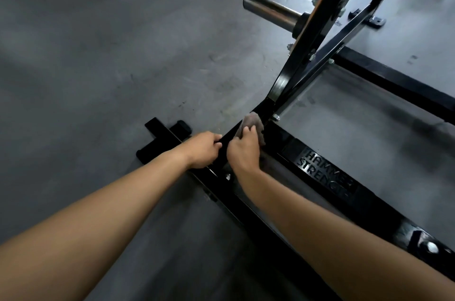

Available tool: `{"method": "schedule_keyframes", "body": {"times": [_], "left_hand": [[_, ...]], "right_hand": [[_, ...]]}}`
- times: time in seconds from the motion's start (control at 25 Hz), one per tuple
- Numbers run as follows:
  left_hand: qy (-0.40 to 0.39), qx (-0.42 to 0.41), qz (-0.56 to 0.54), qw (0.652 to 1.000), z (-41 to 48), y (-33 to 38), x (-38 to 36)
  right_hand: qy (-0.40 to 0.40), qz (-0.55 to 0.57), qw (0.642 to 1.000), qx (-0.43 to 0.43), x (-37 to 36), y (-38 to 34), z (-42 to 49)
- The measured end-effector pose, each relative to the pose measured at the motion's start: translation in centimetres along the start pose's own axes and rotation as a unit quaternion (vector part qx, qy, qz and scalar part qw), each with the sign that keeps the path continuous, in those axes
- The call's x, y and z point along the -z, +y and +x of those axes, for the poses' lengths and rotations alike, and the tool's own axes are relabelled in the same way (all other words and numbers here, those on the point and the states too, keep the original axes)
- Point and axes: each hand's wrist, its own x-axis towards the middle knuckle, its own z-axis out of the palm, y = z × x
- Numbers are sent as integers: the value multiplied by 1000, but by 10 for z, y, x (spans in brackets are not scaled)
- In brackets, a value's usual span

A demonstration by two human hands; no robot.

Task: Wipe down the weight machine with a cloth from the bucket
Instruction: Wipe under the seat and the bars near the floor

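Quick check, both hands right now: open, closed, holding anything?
Left hand: grips the black steel base bar.
Right hand: holds the crumpled grey cloth, pressed against the same bar.

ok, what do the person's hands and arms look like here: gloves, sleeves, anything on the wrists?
No gloves: the left hand and right hand are both bare. The left forearm and right forearm are uncovered all the way to the picture's edge, so no sleeve shows. No watch, band or ring is visible.
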Motion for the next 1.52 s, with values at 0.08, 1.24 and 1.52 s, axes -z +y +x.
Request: {"method": "schedule_keyframes", "body": {"times": [0.08, 1.24, 1.52], "left_hand": [[5, -16, 25, 1000, -10, -2, 1], [-42, 1, 73, 996, -22, -22, -3], [-38, -14, 85, 996, -22, -23, -4]], "right_hand": [[-11, 2, 1000, -22, -21, 11, -29], [-107, 76, 979, -158, -14, 18, -31], [-84, 78, 983, -146, -4, 0, -32]]}}
